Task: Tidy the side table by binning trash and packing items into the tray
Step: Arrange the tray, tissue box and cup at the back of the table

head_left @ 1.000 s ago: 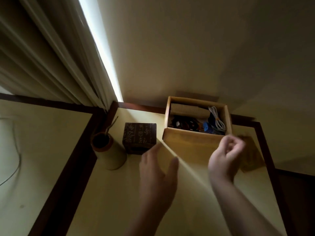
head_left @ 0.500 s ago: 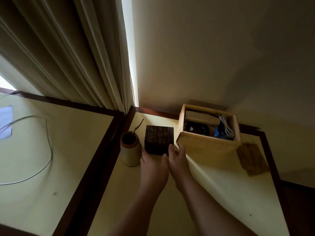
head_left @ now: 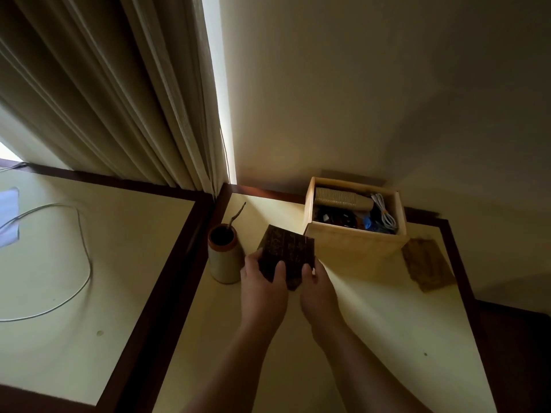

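The wooden tray (head_left: 354,242) at the far right of the surface (head_left: 372,323) already holds a cable and small items, so the packing seems mostly done. Left outside are a cylindrical cup (head_left: 224,257), a brown mat (head_left: 428,263) and the dark patterned box (head_left: 286,254). The left hand (head_left: 262,289) and right hand (head_left: 319,289) grip this box with curled fingers, tilted, near the tray.

Near lower corner of dark box (head_left: 286,253) hidden behind left hand (head_left: 264,289) and right hand (head_left: 319,289). Tray (head_left: 354,239) contents too dim/small to be told apart. Forearms cut off at btm edge.
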The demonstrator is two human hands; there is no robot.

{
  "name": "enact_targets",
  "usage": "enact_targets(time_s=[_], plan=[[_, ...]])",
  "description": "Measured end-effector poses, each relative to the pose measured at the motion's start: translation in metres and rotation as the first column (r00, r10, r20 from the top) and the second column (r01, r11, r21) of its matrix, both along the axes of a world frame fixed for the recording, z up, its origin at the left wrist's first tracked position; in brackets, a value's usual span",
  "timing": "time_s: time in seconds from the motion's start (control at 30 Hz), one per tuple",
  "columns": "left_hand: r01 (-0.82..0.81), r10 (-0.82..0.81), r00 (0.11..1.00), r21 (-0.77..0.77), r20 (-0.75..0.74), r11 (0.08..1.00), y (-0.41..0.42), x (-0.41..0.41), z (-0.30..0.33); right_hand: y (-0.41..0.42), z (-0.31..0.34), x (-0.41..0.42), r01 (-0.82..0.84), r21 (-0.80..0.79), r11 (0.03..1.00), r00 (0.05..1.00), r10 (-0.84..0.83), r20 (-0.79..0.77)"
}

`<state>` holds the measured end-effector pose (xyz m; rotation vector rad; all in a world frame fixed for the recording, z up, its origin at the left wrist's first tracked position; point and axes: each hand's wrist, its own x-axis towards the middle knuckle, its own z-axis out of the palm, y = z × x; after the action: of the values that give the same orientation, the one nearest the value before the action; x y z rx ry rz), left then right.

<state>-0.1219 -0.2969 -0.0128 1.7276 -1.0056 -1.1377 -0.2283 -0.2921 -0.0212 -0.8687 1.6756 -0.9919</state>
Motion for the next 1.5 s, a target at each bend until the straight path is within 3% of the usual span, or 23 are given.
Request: enact_targets(time_s=[0.23, 0.37, 0.7, 0.83, 0.97, 1.1, 1.37, 1.5], plan=[[-0.01, 0.017, 0.985, -0.04, 0.173, 0.999, 0.075, 0.019, -0.005, 0.064, -0.023, -0.01, -0.027, 0.008, 1.0, 0.963, 0.028, -0.267], [0.009, -0.007, 0.987, -0.012, 0.158, 1.0, 0.085, 0.029, -0.017, 0.074, -0.017, -0.011, -0.106, 0.03, 0.994, 0.925, 0.109, -0.363], [0.227, -0.225, 0.937, 0.025, 0.265, 0.974, 0.064, 0.038, -0.019, 0.062, -0.014, -0.013, -0.246, 0.066, 0.967, 0.923, 0.255, -0.29], [0.329, -0.34, 0.848, 0.098, 0.406, 0.939, 0.066, 0.042, -0.027, 0.07, -0.013, -0.013, -0.33, 0.064, 0.942, 0.896, 0.334, -0.291], [0.444, -0.388, 0.631, 0.098, 0.672, 0.891, 0.098, 0.045, -0.024, 0.107, -0.018, -0.005, -0.469, 0.046, 0.882, 0.668, 0.388, -0.635], [0.593, -0.438, 0.428, 0.121, 0.791, 0.796, 0.137, 0.055, -0.051, 0.134, -0.025, -0.001, -0.612, 0.165, 0.774, 0.436, 0.504, -0.746], [0.603, -0.548, 0.328, 0.275, 0.77, 0.749, 0.087, 0.042, -0.032, 0.068, -0.017, 0.007, -0.604, 0.385, 0.698, 0.15, 0.574, -0.805], [0.559, -0.556, 0.255, 0.349, 0.791, 0.752, 0.023, 0.025, -0.032, 0.011, -0.017, 0.009, -0.62, 0.388, 0.682, 0.102, 0.56, -0.822]])
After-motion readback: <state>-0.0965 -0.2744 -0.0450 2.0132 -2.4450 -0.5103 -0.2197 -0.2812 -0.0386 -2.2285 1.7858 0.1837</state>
